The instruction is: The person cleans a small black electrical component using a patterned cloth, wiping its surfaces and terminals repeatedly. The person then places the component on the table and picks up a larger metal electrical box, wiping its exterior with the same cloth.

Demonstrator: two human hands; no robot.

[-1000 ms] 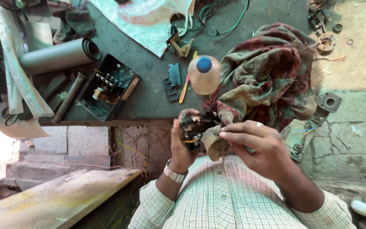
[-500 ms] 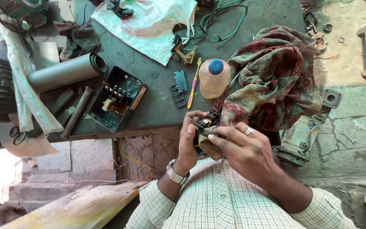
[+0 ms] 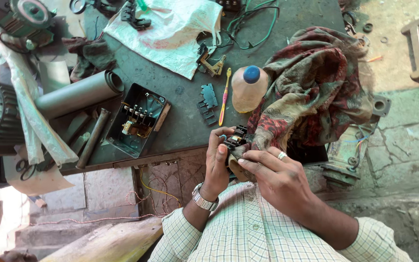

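My left hand holds a small black electrical part upright at the table's near edge, fingers curled round it. My right hand, with a ring on one finger, presses a corner of the patterned red and brown cloth against the part. The cloth trails from my hands up onto the dark table. Much of the part is hidden by my fingers and the cloth.
On the table lie an open black switch box, a plastic bottle with a blue cap, a yellow toothbrush, small blue-grey parts, a grey tube, a white sack and green wires. Motors stand at the left.
The view has shifted, so the table and everything on it sit lower and to the right in frame. Both hands stay together on the part and cloth, fingers working slightly.
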